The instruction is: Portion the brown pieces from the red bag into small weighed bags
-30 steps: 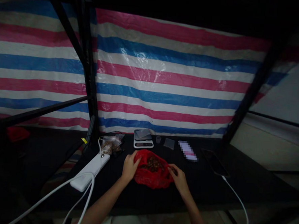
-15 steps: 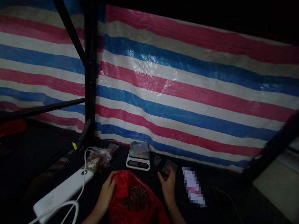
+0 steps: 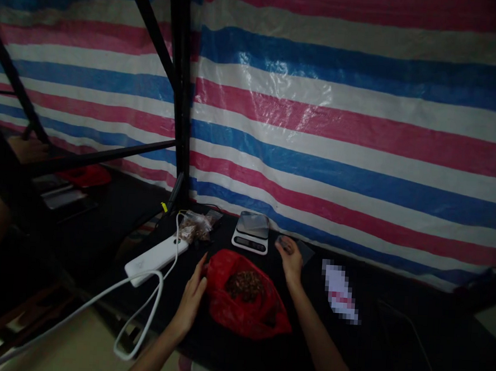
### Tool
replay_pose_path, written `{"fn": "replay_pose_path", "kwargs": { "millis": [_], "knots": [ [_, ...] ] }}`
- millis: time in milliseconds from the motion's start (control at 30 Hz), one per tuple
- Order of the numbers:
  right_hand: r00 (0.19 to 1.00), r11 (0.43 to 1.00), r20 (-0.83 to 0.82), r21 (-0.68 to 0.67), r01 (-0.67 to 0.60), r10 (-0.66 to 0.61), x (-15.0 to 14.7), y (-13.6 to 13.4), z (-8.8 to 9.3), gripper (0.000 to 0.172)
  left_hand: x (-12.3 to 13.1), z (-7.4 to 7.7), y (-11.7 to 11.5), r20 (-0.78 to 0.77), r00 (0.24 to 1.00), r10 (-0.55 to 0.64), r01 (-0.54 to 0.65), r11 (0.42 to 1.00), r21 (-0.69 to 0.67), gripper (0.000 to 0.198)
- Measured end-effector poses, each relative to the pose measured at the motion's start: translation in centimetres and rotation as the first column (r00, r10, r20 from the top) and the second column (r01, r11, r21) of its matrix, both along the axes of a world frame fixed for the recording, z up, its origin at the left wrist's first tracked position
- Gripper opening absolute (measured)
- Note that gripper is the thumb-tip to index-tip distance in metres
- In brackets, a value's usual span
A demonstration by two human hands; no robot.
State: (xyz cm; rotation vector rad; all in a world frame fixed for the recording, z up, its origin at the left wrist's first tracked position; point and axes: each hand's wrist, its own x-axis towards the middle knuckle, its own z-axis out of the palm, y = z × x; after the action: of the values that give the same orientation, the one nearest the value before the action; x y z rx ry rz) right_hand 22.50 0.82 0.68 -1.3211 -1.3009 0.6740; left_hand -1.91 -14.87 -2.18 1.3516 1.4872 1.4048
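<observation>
An open red plastic bag [image 3: 280,316] with small brown pieces [image 3: 246,285] inside lies on the black table. My left hand [image 3: 192,294] rests against the bag's left side, fingers apart. My right hand [image 3: 290,260], beyond the bag's right side, has its fingers closed around a small clear cup [image 3: 284,243]. Left of that hand sits a white digital scale [image 3: 249,243] with a flat clear item on its dark plate. A clear plastic bag [image 3: 305,253] lies just right of the right hand.
Filled clear bags [image 3: 197,226] lie near a white power strip [image 3: 155,261] with a looping white cable. A pixelated paper [image 3: 341,292] is on the right. Black metal posts [image 3: 180,92] and a striped sheet [image 3: 339,124] stand behind. Another person's hand [image 3: 29,150] is far left.
My right hand has moved up to the small clear cup and taken hold of it. My left hand has loosened from the red bag's edge. The camera view has shifted left and down.
</observation>
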Motion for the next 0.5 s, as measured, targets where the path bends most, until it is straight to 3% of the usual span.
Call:
{"fn": "replay_pose_path", "kwargs": {
  "millis": [100,167,233,300,333,400,500],
  "knots": [
    [0.938,0.935,0.021,0.073,-0.346,0.346,-0.2,-5.1,2.8,0.048,0.8,0.6,-1.7,-0.144,0.99,-0.016,0.008,0.998,-0.06,0.062],
    [0.85,0.855,0.117,0.009,-0.518,0.514,-0.5,-8.5,4.4,0.065,1.7,1.5,-1.9,-0.245,0.968,-0.05,0.026,0.994,-0.102,0.07],
    [0.743,0.781,0.259,-0.084,-0.619,0.617,-0.9,-10.8,5.4,0.056,2.4,2.4,-1.3,-0.289,0.955,-0.067,0.028,0.99,-0.136,0.076],
    [0.639,0.768,0.469,-0.149,-0.623,0.61,-1.3,-11.9,6.0,0.04,2.8,3.0,-0.3,-0.33,0.941,-0.076,0.005,0.977,-0.211,0.077],
    [0.588,0.789,0.578,-0.171,-0.59,0.565,-1.6,-12.1,6.0,0.036,2.8,3.2,0.3,-0.371,0.924,-0.089,-0.014,0.964,-0.267,0.073],
    [0.472,0.86,0.762,-0.214,-0.464,0.444,-2.1,-11.8,5.9,0.035,2.9,3.3,1.3,-0.474,0.872,-0.126,-0.049,0.939,-0.341,0.058],
    [0.244,0.93,0.909,-0.284,-0.233,0.339,-2.9,-11.1,5.3,0.037,3.3,3.2,2.3,-0.553,0.824,-0.122,-0.036,0.963,-0.266,0.04]
  ]
}}
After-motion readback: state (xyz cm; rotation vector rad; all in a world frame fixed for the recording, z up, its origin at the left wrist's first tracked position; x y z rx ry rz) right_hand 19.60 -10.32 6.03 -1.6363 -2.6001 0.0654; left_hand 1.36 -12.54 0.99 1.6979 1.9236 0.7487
